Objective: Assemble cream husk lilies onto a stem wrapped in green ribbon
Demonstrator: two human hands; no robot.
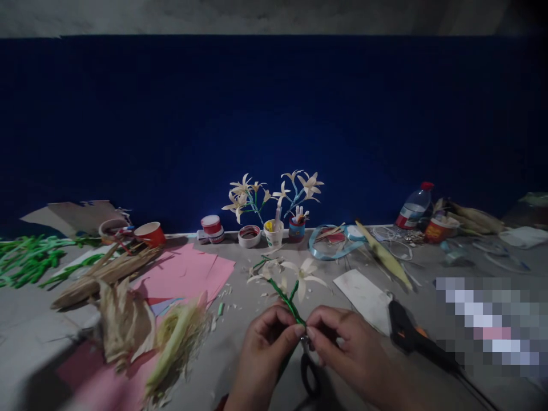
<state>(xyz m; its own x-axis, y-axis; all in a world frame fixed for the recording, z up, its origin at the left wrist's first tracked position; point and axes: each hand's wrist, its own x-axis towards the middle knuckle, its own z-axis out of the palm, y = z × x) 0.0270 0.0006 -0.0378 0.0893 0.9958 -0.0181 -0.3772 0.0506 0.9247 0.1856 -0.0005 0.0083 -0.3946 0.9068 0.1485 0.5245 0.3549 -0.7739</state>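
Low in the middle of the head view, my left hand [274, 337] pinches the green-wrapped stem of a handmade flower spray [291, 302]. Its pale, pointed petals spread away from me at the top of two green branches. My right hand [342, 342] is closed with thumb and fingertips at the stem's lower end, touching my left fingertips. Just what lies between the right fingertips is partly hidden. Under my hands lies a pair of scissors [310, 377] with black handles, its blades mostly covered.
Finished pale flowers [242, 197] stand in cups at the back. A black glue gun [411, 331] lies right, beside a white card [362, 294]. On the left are pink paper [184, 274], corn husks [124, 325] and green strips [34, 260]. A bottle [415, 205] stands back right.
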